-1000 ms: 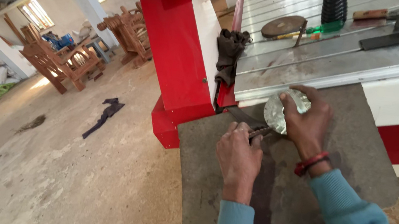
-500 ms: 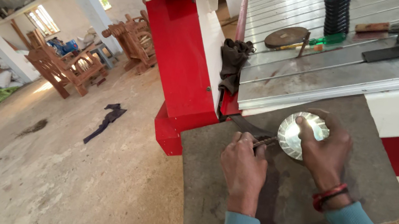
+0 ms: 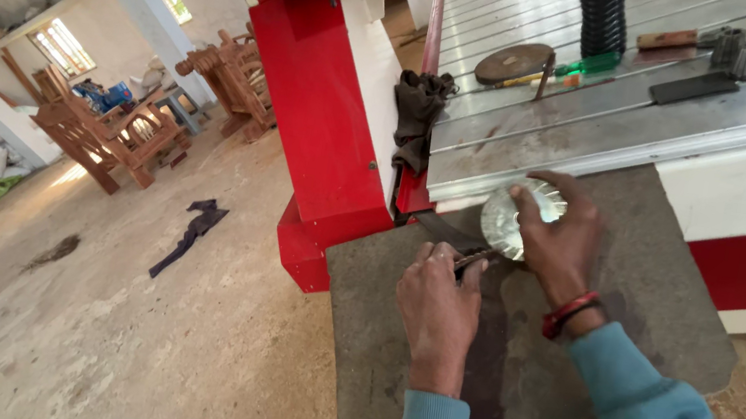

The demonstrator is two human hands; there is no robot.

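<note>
On grey slab (image 3: 651,307): right hand (image 3: 558,240) grips shiny metal disc (image 3: 512,221); left hand (image 3: 436,311) clenched on thin tool (image 3: 475,258).

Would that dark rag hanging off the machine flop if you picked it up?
Probably. The rag droops in folds over the machine's edge, so it looks soft and limp. It seems thin, so likely light. It shouldn't roll or break, though it might snag where it hangs.

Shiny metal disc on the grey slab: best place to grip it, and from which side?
Probably by the rim, from above. The disc lies about flat on the slab, so its edge is the only part fingers can close around. The right hand covers its near-right side and the left hand holds a thin tool to its lower edge, so the far-left rim is freest.
</note>
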